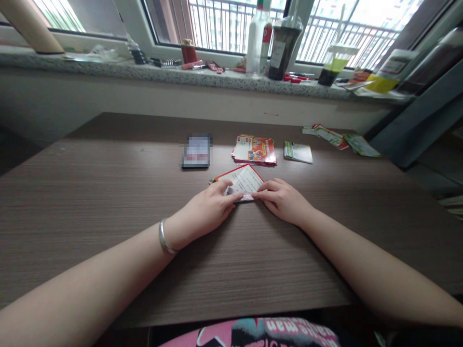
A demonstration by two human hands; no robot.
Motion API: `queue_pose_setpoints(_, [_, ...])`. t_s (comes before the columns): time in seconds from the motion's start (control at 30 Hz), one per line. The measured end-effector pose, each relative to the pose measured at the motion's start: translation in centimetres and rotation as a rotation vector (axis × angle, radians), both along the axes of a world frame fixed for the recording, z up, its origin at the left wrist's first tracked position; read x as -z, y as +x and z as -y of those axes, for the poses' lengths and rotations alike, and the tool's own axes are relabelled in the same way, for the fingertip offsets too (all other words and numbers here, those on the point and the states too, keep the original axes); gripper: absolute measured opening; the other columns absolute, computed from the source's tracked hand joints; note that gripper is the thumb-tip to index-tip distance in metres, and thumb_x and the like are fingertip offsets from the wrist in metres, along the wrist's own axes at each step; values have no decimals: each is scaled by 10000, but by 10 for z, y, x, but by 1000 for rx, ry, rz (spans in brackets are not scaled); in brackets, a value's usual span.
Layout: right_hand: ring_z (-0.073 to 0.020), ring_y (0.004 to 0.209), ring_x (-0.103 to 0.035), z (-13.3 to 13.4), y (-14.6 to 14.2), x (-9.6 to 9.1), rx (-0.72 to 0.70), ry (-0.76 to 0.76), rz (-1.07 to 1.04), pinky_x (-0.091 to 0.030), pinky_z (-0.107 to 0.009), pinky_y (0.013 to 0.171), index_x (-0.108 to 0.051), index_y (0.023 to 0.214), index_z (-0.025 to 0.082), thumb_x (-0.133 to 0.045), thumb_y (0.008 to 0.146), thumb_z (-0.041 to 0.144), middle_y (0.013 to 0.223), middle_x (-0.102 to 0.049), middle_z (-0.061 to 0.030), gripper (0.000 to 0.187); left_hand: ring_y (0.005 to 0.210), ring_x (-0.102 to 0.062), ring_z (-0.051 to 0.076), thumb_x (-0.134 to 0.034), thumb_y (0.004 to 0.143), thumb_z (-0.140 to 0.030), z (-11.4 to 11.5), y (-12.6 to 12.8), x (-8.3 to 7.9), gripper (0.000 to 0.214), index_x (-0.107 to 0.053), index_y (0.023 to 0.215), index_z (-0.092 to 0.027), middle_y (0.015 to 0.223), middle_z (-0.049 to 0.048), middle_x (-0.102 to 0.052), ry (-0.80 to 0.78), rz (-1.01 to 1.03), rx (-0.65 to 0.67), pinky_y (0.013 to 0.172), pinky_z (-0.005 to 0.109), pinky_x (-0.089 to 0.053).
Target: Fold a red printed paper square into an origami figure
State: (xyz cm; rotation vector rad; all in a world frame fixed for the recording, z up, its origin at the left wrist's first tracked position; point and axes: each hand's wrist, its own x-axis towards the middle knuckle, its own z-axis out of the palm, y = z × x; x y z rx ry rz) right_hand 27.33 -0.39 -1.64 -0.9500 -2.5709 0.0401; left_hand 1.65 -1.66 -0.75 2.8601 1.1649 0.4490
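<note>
A printed paper leaflet [244, 179] with a red edge lies turned at an angle on the table, its near edge folded over. My left hand [217, 202], a silver bangle on its wrist, grips the leaflet's left side with its fingers pressed along that fold. From the other side, my right hand [282, 198] pinches the right corner, its fingertips close to the left ones. Just beyond the leaflet is a stack of red and white printed leaflets [255, 150]. A small green and white folded paper stack [298, 152] sits to its right.
A phone-like device [196, 152], blurred, lies left of the stack. Green and red paper strips [331, 137] lie at the far right. On the windowsill [220, 79] stand a clear bottle [255, 46], a dark drink cup [282, 48] and several small things.
</note>
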Motion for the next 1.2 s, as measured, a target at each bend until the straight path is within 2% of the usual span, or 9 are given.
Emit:
queue_pose_setpoints(0.2, [-203, 949, -574, 0, -1, 2, 12, 15, 10, -482, -363, 843, -723, 1115, 245, -478, 945, 170, 1063, -682, -80, 308, 1010, -581, 237, -409, 981, -243, 2, 2, 0, 365, -593, 1295, -220, 1100, 138, -571, 7, -56, -49, 882, 409, -544])
queue_pose_setpoints(0.53, [-203, 956, -573, 0, -1, 0, 34, 23, 23, -482, -355, 828, -720, 1127, 258, -468, 950, 179, 1074, -676, -77, 318, 983, -575, 229, -382, 998, -251, 2, 2, 2, 359, -568, 1303, -225, 1104, 127, -566, 56, -134, -72, 838, 377, -543])
queue_pose_setpoints(0.77, [-197, 914, -589, 6, -3, -3, 60, 66, 115, -486, -336, 791, -702, 1158, 261, -463, 960, 201, 1056, -685, -71, 316, 947, -577, 213, -407, 986, -239, 2, 2, -1, 326, -573, 1267, -236, 1055, 104, -577, 72, -146, -83, 802, 334, -532])
queue_pose_setpoints(1.2, [-200, 908, -567, 4, -3, -3, 62, 51, 123, -476, -343, 799, -700, 1163, 265, -451, 963, 200, 1031, -676, -72, 326, 971, -582, 230, -412, 987, -253, 2, 3, -2, 304, -592, 1230, -217, 1067, 110, -589, 85, -164, -89, 795, 342, -541])
